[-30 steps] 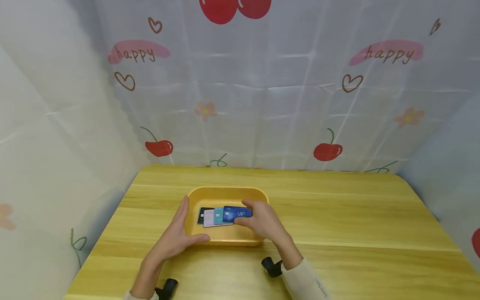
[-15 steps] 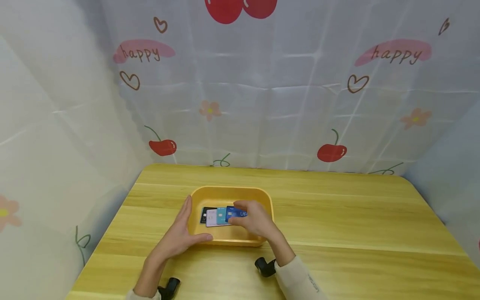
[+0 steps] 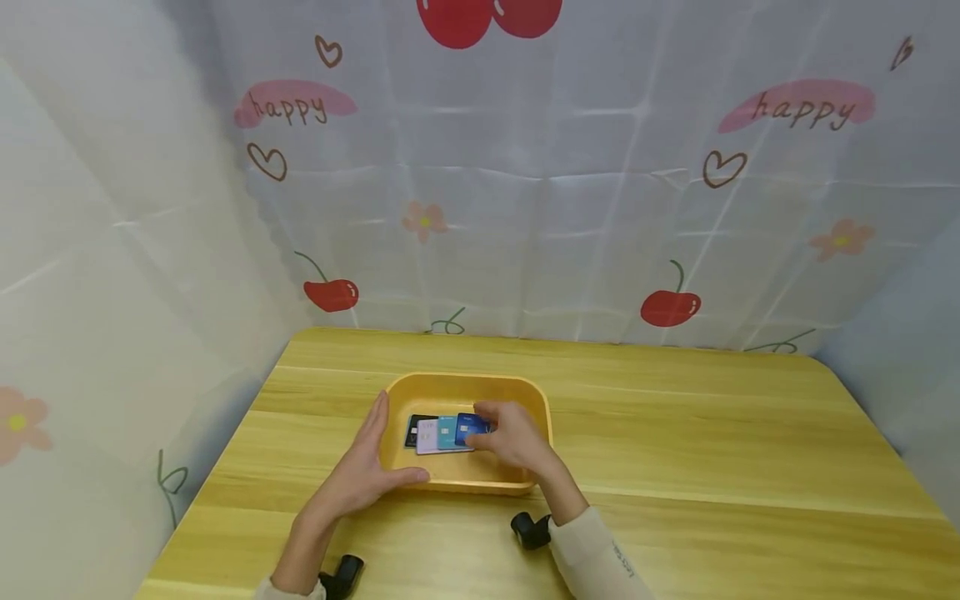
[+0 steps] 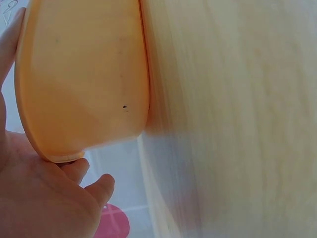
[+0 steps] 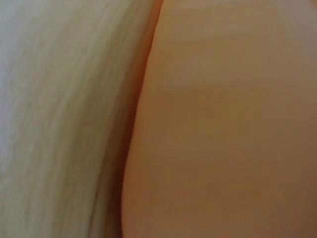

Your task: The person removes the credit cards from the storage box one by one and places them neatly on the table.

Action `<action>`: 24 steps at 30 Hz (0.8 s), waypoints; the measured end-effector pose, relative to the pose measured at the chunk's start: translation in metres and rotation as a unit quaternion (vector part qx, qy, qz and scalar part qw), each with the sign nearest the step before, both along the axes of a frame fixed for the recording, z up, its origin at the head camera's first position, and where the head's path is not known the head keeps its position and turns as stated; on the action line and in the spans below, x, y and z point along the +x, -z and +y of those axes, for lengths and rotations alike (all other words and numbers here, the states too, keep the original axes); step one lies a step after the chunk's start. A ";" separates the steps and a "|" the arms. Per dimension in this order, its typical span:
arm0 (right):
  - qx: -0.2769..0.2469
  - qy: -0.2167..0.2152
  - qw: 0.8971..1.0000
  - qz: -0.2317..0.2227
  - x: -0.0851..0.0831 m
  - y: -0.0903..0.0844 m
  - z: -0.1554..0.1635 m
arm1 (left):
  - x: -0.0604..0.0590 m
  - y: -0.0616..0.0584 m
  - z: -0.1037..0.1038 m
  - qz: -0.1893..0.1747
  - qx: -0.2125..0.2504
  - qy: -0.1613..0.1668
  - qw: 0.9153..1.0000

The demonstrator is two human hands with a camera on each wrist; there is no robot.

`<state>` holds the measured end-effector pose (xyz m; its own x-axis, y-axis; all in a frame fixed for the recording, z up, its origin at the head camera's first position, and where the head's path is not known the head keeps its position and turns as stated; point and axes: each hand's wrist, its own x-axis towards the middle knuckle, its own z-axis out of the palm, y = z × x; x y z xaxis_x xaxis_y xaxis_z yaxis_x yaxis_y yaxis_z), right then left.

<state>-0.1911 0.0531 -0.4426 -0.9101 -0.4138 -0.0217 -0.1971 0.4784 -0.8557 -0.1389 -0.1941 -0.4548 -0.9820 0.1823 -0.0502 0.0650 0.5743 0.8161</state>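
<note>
Yellow plastic tray (image 3: 465, 385), rounded, is braced by the flat left hand (image 3: 358, 477) at frame centre; glossy blue card (image 3: 468, 427) is pinched by the right hand (image 3: 513, 437)

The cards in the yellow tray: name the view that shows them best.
Head view: the cards lie fanned inside the yellow tray, with the right hand on the blue one. Both wrist views show only the tray's outer wall, no cards.
</note>
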 end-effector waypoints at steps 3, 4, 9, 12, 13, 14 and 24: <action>0.001 -0.019 1.000 -0.004 -0.002 0.004 -0.002 | 0.000 0.000 0.000 -0.001 -0.004 0.001 1.000; -0.003 -0.023 1.000 -0.012 -0.003 0.005 -0.004 | 0.000 0.000 0.000 -0.001 -0.005 0.001 1.000; -0.034 -0.032 0.998 -0.039 -0.006 0.007 -0.011 | 0.000 0.001 0.000 0.001 -0.004 0.001 1.000; -0.049 -0.024 0.998 -0.037 -0.007 0.006 -0.014 | 0.000 0.000 0.000 0.001 -0.003 0.001 1.000; -0.051 -0.019 0.998 -0.035 -0.007 0.006 -0.014 | 0.000 0.000 0.000 0.002 -0.003 0.001 1.000; -0.050 -0.012 0.998 -0.031 -0.007 0.005 -0.015 | 0.000 -0.001 0.001 0.002 -0.003 0.001 1.000; 0.002 0.029 0.999 -0.020 -0.013 0.008 -0.020 | 0.001 -0.001 0.000 0.016 -0.007 0.002 1.000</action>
